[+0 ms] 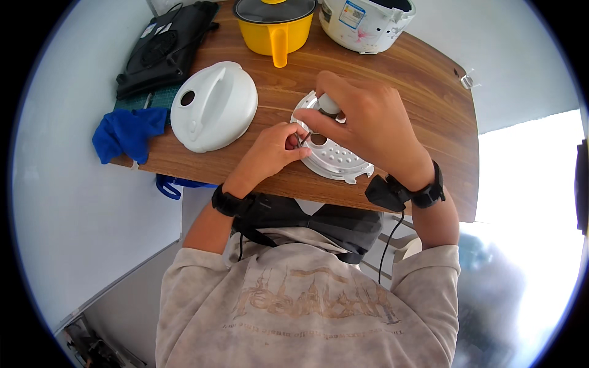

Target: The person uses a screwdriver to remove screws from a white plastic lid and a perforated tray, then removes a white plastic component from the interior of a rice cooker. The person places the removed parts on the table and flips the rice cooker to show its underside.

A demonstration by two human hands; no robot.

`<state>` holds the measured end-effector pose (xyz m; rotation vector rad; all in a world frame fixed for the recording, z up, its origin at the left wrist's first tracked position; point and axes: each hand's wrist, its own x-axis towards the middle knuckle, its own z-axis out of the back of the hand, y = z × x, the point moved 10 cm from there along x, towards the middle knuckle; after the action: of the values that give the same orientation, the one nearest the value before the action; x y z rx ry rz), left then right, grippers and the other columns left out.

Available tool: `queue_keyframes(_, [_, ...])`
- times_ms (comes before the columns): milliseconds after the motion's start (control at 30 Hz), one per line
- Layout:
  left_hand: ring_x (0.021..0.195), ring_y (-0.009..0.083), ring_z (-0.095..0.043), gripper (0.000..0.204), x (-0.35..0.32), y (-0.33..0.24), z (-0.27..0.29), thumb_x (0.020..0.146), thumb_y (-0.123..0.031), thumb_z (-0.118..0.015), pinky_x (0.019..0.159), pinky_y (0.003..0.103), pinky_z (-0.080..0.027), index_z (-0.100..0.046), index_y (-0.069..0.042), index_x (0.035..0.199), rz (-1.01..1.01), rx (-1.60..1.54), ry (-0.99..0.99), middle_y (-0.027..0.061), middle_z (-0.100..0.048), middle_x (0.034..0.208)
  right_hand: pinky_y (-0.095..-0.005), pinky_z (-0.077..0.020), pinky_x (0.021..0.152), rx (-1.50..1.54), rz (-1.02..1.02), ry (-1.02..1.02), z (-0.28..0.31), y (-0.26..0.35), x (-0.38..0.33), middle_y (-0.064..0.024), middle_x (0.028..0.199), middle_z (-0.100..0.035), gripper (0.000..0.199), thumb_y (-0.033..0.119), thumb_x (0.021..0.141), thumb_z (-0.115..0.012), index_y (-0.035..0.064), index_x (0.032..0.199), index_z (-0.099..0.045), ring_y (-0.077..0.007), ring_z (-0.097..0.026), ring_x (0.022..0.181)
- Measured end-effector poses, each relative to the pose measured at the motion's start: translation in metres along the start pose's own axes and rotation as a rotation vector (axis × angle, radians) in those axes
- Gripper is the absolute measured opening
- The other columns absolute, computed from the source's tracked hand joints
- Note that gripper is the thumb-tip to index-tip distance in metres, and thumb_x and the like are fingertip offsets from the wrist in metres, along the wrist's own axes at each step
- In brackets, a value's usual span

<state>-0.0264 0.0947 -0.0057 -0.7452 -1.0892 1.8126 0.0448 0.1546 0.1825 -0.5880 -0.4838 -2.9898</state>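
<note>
A round silver-and-white inner lid plate (343, 161) of a rice cooker lies near the table's front edge, with raised dimples and a hole in it. Over its far part, my right hand (368, 116) is closed around a rounded pale grey handle (329, 105); the rest of that tool is mostly hidden. My left hand (274, 147) pinches a thin dark piece (302, 141) at the plate's left side, too small to name. The white outer lid (215, 107), with an oval dark opening, rests to the left of my left hand.
A yellow pot (270, 37) with a handle and the white rice cooker body (368, 27) stand at the back. A black appliance (165, 49) lies upside down on a green mat (164, 98) at left, beside a blue cloth (129, 135). The wooden table (429, 122) borders white walls.
</note>
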Motion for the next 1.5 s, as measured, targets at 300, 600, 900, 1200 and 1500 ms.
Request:
queue_keyframes(300, [0.074, 0.0181, -0.055, 0.027, 0.0, 0.0, 0.001, 0.084, -0.018, -0.081, 0.071, 0.032, -0.05, -0.068, -0.004, 0.102, -0.007, 0.018, 0.002, 0.0061, -0.06, 0.082, -0.0417, -0.0513, 0.058, 0.057, 0.114, -0.152, 0.002, 0.009, 0.004, -0.0099, 0.094, -0.06, 0.019, 0.022, 0.093, -0.068, 0.0068, 0.102, -0.061, -0.0314, -0.064, 0.07])
queue_keyframes(600, [0.074, 0.0184, -0.056, 0.027, 0.002, 0.004, -0.001, 0.084, -0.019, -0.081, 0.071, 0.032, -0.05, -0.067, -0.004, 0.101, 0.001, -0.009, 0.009, 0.0065, -0.059, 0.082, -0.04, -0.0557, 0.066, 0.205, 0.117, -0.189, 0.008, 0.013, 0.003, -0.0107, 0.098, -0.068, 0.022, 0.008, 0.089, -0.07, 0.0068, 0.111, -0.066, -0.0319, -0.067, 0.077])
queue_keyframes(900, [0.076, 0.0196, -0.057, 0.029, 0.002, 0.007, 0.0, 0.084, -0.021, -0.082, 0.073, 0.033, -0.05, -0.068, -0.003, 0.102, -0.006, -0.021, -0.005, 0.0081, -0.062, 0.084, -0.0368, -0.0512, 0.059, 0.097, 0.102, -0.135, 0.019, 0.02, 0.006, -0.0062, 0.084, -0.068, 0.019, 0.021, 0.086, -0.075, 0.0088, 0.099, -0.069, -0.0282, -0.065, 0.069])
queue_keyframes(1200, [0.076, 0.0199, -0.058, 0.032, 0.001, 0.004, -0.001, 0.086, -0.024, -0.081, 0.072, 0.032, -0.051, -0.064, -0.001, 0.099, -0.015, 0.025, 0.027, 0.0075, -0.064, 0.084, -0.0342, -0.0447, 0.045, -0.39, 0.053, -0.22, 0.016, 0.022, 0.008, -0.0046, 0.071, -0.059, 0.023, 0.033, 0.09, -0.072, 0.0126, 0.08, -0.066, -0.0232, -0.06, 0.055])
queue_keyframes(1500, [0.074, 0.0183, -0.057, 0.026, 0.0, -0.001, 0.004, 0.084, -0.019, -0.081, 0.071, 0.033, -0.049, -0.069, -0.003, 0.101, -0.087, -0.031, -0.06, 0.0073, -0.06, 0.081, -0.0385, -0.0516, 0.057, -0.07, 0.145, -0.086, -0.001, 0.024, 0.0, -0.0114, 0.092, -0.054, 0.025, 0.022, 0.091, -0.07, 0.0012, 0.098, -0.058, -0.0279, -0.062, 0.067])
